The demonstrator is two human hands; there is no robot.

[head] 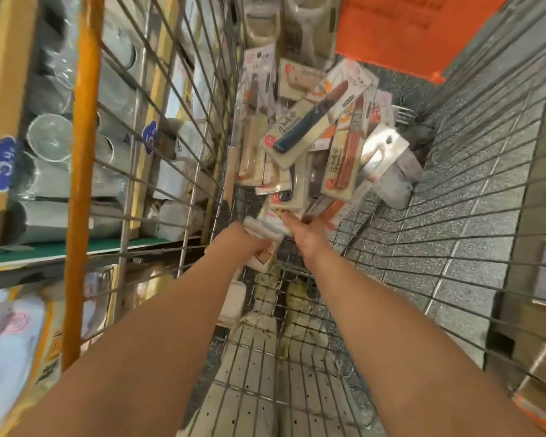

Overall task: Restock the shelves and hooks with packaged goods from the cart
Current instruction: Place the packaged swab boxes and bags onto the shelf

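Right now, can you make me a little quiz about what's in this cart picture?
1. True or false: the wire cart holds a pile of carded knives.
2. Which hand grips a stack of packs? A) left B) right C) neither
3. Fill in: the knife with the dark blue handle lies ____ the pile.

Key
1. True. Carded knives are heaped in the cart.
2. A. The left hand holds the stack; the right hand reaches to the pile with straight fingers.
3. On top of.
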